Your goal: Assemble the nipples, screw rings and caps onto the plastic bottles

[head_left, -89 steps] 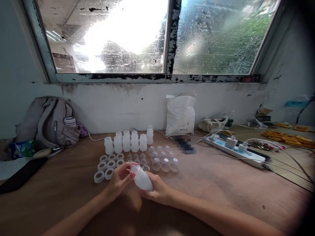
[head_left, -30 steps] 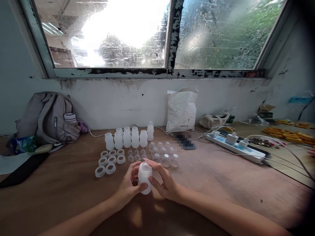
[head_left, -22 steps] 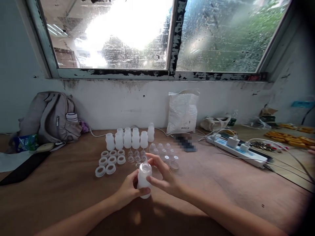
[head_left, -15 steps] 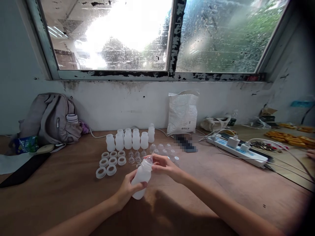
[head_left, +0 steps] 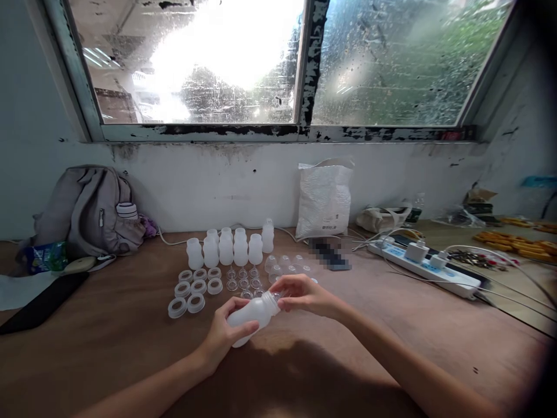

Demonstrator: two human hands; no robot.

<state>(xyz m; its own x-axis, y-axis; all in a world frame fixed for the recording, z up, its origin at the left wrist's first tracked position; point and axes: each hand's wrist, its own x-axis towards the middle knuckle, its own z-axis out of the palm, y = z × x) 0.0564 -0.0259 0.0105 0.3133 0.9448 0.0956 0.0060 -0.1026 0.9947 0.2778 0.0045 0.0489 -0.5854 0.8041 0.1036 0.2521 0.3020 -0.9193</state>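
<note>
My left hand (head_left: 232,328) is wrapped round the body of a frosted white baby bottle (head_left: 255,313), which tilts with its neck up and to the right. My right hand (head_left: 302,293) closes its fingers on the clear nipple (head_left: 277,295) at the bottle's mouth, partly hiding it. Just beyond my hands several clear nipples (head_left: 243,284) lie in rows on the table. To their left are several frosted collar rings (head_left: 199,286). Clear dome caps (head_left: 285,265) stand to the right. Behind them is a group of upright baby bottles (head_left: 226,247), and one capped bottle (head_left: 268,235) stands beside it.
A grey backpack (head_left: 93,209) leans on the wall at the left, near a black flat item (head_left: 46,302). A white plastic bag (head_left: 324,200) stands at the back. On the right lie a power strip (head_left: 429,267) with cables, a cloth bag (head_left: 383,219) and orange parts (head_left: 516,245).
The bottle has tipped further to the right, its neck lower now. My right hand has shifted slightly right with it, fingers still at the bottle's mouth.
</note>
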